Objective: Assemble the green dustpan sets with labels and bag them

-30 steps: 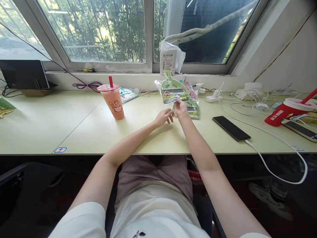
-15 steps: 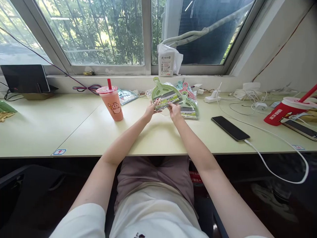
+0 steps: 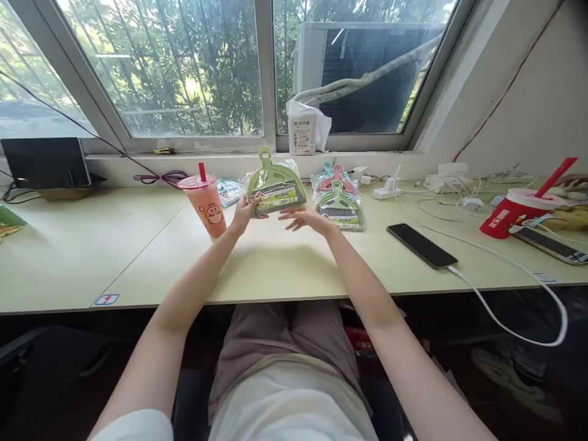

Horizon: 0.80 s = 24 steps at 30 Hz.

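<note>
A green dustpan and brush set (image 3: 275, 184) in clear wrapping stands tilted up over the desk, its handle pointing to the window. My left hand (image 3: 245, 214) grips its lower left corner. Just below its lower right edge is my right hand (image 3: 304, 218), fingers spread and holding nothing; whether a fingertip touches the wrapping I cannot tell. To the right lie more wrapped sets: a green dustpan set (image 3: 340, 208) in front, with a pink dustpan (image 3: 337, 177) and a blue one (image 3: 326, 170) behind it.
Left of my hands stands a pink drink cup (image 3: 205, 208) with a red straw. A black phone (image 3: 421, 245) on a white cable lies at right, with a tilted red cup (image 3: 512, 214) farther over. Cables and a power strip (image 3: 386, 188) run along the back. Another person's hand (image 3: 574, 182) shows far right.
The held green set has moved left and tipped more upright, away from the other sets. My right hand has let go of its edge and spread its fingers. Another person's hand has appeared.
</note>
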Each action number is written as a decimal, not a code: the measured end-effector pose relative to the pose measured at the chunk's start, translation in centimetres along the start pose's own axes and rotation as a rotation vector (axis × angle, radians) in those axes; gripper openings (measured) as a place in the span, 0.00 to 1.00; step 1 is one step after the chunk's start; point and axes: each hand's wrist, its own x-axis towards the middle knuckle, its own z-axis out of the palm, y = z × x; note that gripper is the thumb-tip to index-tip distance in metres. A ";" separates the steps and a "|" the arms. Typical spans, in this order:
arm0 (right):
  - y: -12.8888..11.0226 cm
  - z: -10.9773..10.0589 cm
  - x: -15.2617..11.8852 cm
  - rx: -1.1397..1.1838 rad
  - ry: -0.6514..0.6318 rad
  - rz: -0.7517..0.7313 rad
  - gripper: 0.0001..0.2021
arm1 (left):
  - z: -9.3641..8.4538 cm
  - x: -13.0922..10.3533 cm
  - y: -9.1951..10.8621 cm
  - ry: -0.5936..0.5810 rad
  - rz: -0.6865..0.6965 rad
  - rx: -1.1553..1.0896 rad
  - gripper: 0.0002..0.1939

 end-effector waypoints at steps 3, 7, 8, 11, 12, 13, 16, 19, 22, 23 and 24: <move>0.6 1.6 0.0 -0.624 0.001 -0.009 0.09 | -1.9 -0.3 -1.2 0.091 -0.083 0.045 0.16; 1.2 2.6 0.1 -1.130 0.128 -0.308 0.18 | -2.2 0.0 -2.5 0.203 -0.129 0.058 0.18; 1.3 2.6 0.1 -1.199 0.112 -0.349 0.18 | -2.1 0.1 -2.6 0.226 -0.135 0.044 0.19; 1.5 2.0 0.1 -1.360 0.040 -0.446 0.22 | -2.1 0.4 -2.9 0.292 -0.169 -0.003 0.20; 1.5 1.9 0.1 -1.401 0.037 -0.471 0.24 | -2.2 0.6 -3.1 0.308 -0.183 -0.014 0.20; 1.6 1.7 0.1 -1.431 0.044 -0.490 0.25 | -2.4 0.8 -3.4 0.315 -0.199 -0.019 0.21; 1.6 1.5 0.0 -1.465 0.088 -0.494 0.27 | -3.3 1.5 -4.5 0.276 -0.245 -0.013 0.21; 1.5 1.6 -0.1 -1.470 0.110 -0.453 0.23 | -3.6 1.9 -5.2 0.238 -0.261 0.004 0.19; 1.4 2.1 -0.1 -1.504 0.122 -0.428 0.20 | -3.1 1.7 -5.0 0.244 -0.267 -0.029 0.15; 1.4 2.3 -0.2 -1.520 0.124 -0.427 0.21 | -2.8 1.5 -4.7 0.245 -0.271 -0.054 0.15; 1.3 2.6 -0.2 -1.536 0.124 -0.426 0.21 | -2.5 1.2 -4.4 0.242 -0.279 -0.080 0.16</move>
